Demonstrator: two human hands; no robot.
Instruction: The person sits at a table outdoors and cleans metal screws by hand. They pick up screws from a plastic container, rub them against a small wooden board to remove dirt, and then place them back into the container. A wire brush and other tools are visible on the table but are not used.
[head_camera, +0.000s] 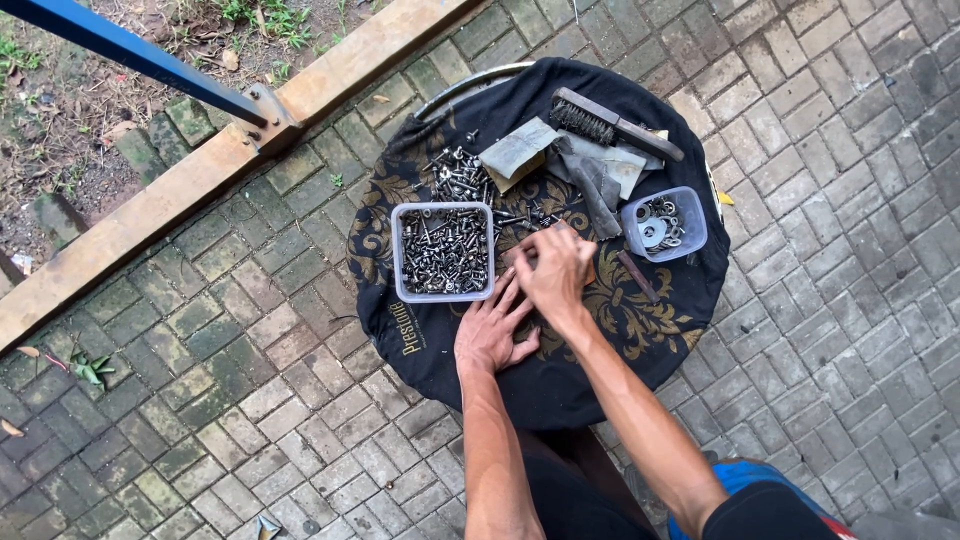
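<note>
Head view, looking down.

Surface (600, 340): round, draped in a black cloth with gold ornament, standing on a brick-paved floor (250, 400). A wooden beam (180, 190) and a blue metal bar (130, 50) cross the far left.

Square clear tray (443, 251): left of centre, full of mixed screws and bolts. Loose screws (458, 172) lie heaped just beyond its far edge.

Small clear tub (664, 224): right side, holding washers.

Wire brush (612, 124): far edge, lying on folded sandpaper sheets (520, 150) and grey rags.

Left hand (492, 332): flat on the cloth, palm down, fingers spread, near the tray's near right corner. Grip released; holds nothing.

Right hand (552, 268): between tray and tub, fingers curled down onto the cloth, just over the left hand's fingertips. Grip clenched on something small; the item is hidden beneath the fingers and I cannot tell what it is.

Step in hand, as judged: sorting small hardware, one piece being picked or worked at the centre. The next move calls for a fine pinch, lifting the piece clear of the left fingers, and keeping the tray's rim unbumped.
</note>
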